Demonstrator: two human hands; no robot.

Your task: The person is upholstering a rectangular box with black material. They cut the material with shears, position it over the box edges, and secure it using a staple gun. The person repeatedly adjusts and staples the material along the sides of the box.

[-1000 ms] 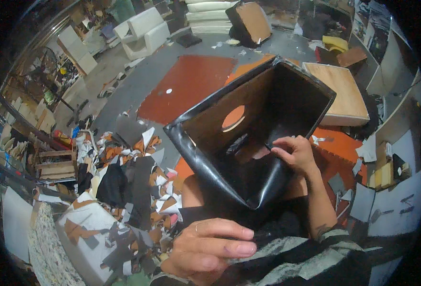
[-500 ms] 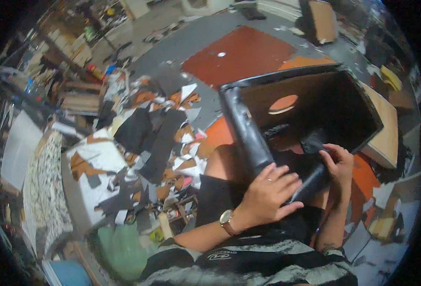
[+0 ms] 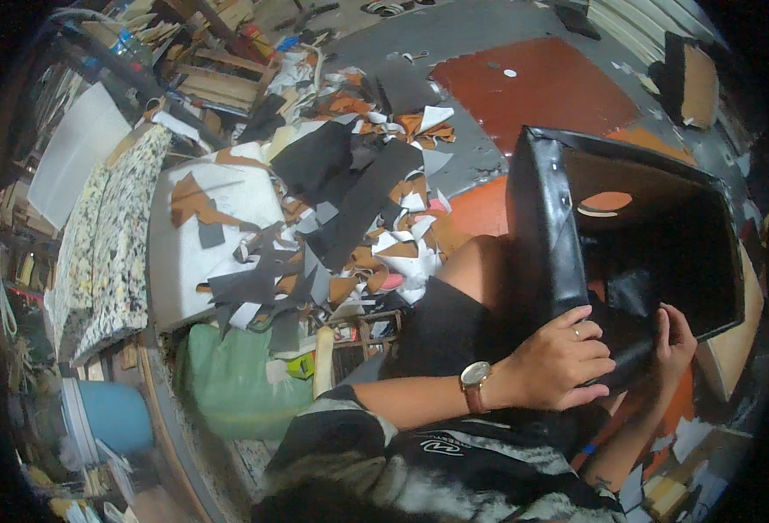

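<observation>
Black leather-covered box frame [image 3: 558,235], open-faced, w/ a round hole in its back panel. Tilted on the lap, open side up. Glossy padded edge at left.

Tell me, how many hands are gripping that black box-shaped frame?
2. The left hand, with a ring and a wristwatch, presses on the near corner of the black frame. The right hand grips its lower edge from inside, partly hidden.

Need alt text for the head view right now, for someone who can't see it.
Both hands grip the near end of a black leather-covered box frame on the person's lap: left hand on its corner, right hand at the inner edge. Leather scraps litter the floor to the left.
</observation>
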